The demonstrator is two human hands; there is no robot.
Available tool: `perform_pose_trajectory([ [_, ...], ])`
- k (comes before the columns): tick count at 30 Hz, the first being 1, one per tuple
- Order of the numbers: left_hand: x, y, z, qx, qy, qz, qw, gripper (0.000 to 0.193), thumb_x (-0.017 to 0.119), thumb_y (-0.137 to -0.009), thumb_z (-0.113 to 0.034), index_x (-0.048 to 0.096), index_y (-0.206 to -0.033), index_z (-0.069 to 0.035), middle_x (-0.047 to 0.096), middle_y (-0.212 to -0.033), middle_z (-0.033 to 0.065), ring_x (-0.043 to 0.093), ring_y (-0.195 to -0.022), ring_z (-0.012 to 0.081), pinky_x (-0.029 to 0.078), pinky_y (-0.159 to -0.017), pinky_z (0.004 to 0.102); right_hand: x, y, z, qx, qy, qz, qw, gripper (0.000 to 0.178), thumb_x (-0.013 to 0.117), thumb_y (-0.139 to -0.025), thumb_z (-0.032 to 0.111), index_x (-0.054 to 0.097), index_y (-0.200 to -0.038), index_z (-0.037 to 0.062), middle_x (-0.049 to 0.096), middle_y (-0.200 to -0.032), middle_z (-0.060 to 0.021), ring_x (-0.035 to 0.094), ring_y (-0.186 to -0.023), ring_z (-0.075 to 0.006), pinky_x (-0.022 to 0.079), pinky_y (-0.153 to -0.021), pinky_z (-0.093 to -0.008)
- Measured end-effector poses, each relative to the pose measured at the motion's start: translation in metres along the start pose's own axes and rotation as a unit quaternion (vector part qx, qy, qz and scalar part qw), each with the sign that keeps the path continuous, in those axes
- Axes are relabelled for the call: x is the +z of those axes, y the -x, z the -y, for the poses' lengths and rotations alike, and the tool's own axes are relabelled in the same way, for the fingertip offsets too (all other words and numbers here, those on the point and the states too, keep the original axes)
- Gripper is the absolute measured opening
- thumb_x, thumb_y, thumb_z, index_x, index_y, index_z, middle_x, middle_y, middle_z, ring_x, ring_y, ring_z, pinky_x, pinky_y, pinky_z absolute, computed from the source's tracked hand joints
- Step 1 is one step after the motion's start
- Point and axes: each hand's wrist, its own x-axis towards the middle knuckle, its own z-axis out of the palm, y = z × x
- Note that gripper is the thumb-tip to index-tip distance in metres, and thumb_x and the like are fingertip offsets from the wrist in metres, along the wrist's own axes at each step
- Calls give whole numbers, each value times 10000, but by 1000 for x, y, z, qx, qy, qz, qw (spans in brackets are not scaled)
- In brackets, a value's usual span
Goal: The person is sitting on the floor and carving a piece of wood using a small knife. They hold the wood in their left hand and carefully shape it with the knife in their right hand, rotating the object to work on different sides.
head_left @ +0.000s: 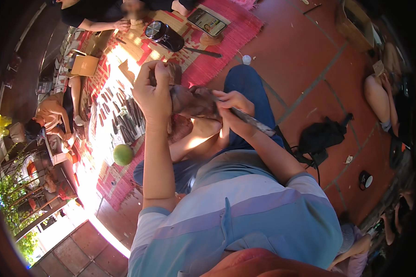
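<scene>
My left hand (153, 92) is closed around the upper left end of a dark brown, lumpy carved wooden piece (194, 102), held above my lap. My right hand (235, 110) grips a long narrow carving tool (253, 122), whose handle end slants down to the right past my wrist. The tool's tip is hidden by my fingers at the right side of the wood. Below the piece, my bare foot (205, 127) and crossed legs in blue jeans (245, 85) show. To the left, several chisel-like carving tools (125, 115) lie in rows.
A red and yellow woven mat (238, 27) carries a dark thermos (164, 36), a phone (208, 21), a slim dark tool (203, 51) and a green round fruit (123, 154). On the tiled floor lie a black bag (323, 136) and a round lid (365, 180). Other people sit around.
</scene>
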Motion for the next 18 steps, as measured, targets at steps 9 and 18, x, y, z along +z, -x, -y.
perform_pose_trajectory([
  [9, 2, -1, 0, 21, 16, -7, 1000, 245, 524, -920, -224, 605, -900, 7, 601, -745, 26, 539, -688, 68, 427, -643, 213, 6, -10, 4, -2, -24, 9, 1000, 125, 628, -771, -67, 542, -797, 21, 581, -818, -79, 635, -973, -242, 499, -804, -288],
  [18, 1, -4, 10, 46, 1, -5, 999, 225, 533, -915, -214, 601, -903, 1, 605, -802, 30, 542, -690, 72, 438, -641, 215, -3, -8, -2, -40, 0, -3, 999, 117, 624, -782, -66, 549, -797, 22, 591, -847, -98, 631, -977, -249, 503, -797, -308],
])
